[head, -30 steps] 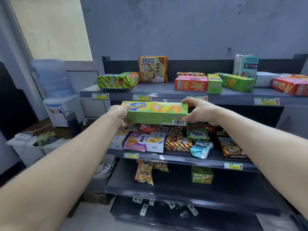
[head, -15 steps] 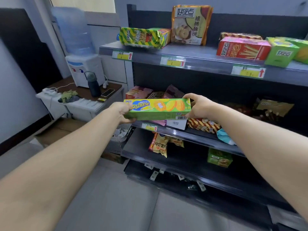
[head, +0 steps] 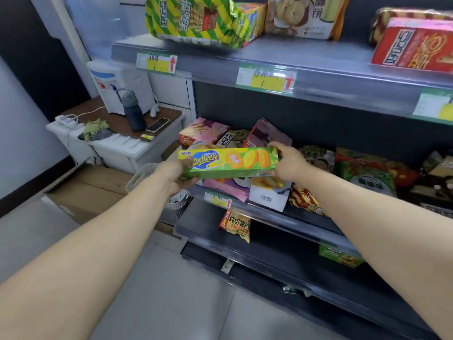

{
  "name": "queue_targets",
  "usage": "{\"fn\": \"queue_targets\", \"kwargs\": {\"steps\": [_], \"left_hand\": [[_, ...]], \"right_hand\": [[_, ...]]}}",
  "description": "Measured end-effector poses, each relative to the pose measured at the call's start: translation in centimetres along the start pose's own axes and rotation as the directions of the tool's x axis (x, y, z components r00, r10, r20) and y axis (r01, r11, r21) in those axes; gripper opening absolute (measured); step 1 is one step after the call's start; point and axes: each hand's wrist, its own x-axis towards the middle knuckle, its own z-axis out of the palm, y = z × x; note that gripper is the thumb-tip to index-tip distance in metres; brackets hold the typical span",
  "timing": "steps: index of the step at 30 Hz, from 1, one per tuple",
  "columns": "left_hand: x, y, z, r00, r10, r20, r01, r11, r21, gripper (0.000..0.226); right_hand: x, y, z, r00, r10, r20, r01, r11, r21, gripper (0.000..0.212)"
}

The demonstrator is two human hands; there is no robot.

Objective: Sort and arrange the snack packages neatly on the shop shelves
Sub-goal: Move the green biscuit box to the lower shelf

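Clutter is the main hazard here. A long green-and-yellow cardboard biscuit box is held level in the air at the centre of the view, just in front of the dark metal middle shelf. Directly under it, at 6 o'clock, lie a pink foil pouch and a white cardboard carton, the carton reaching the shelf's front rim. Behind it, at 12 o'clock, a purple cardboard box leans at a tilt beside a pink-and-red stick-biscuit box. No flat gap shows among them.

Setting the long box down on this heap would likely leave it rocking. Pushing it inward could tip the tilted purple box over or shove the white carton off the rim towards the shelf below, where a yellow crisp bag lies further down at 6 o'clock.

Both arms reach forward, bare and nearly straight. The left hand grips the box's 9 o'clock end, fingers curled underneath and thumb on the printed face. The right hand holds the 3 o'clock end, fingers curled over the top edge; its thumb is hidden.
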Motion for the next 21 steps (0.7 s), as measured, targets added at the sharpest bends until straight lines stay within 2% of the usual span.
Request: {"fn": "queue_targets", "kwargs": {"steps": [4, 8, 15, 21], "left_hand": [[2.6, 0.7, 0.3, 0.999, 0.029, -0.023, -0.031, 0.993, -0.117, 0.013], [5.3, 2.1, 0.3, 0.993, 0.100, -0.061, -0.108, 0.984, -0.140, 0.007], [10.5, 4.3, -0.5, 0.989, 0.147, 0.002, -0.147, 0.988, -0.043, 0.034], [13.9, 4.9, -1.2, 0.984, 0.177, 0.029, -0.175, 0.983, -0.062, 0.039]], "right_hand": [[3.2, 0.4, 1.1, 1.000, 0.030, 0.002, -0.030, 0.999, -0.042, 0.070], [5.9, -0.5, 2.2, 0.998, 0.052, -0.027, -0.053, 0.998, -0.015, 0.073], [9.7, -1.9, 4.6, 0.986, 0.123, -0.113, -0.131, 0.989, -0.068, 0.077], [11.0, -2.3, 6.5, 0.965, 0.178, -0.193, -0.198, 0.976, -0.091, 0.075]]}}
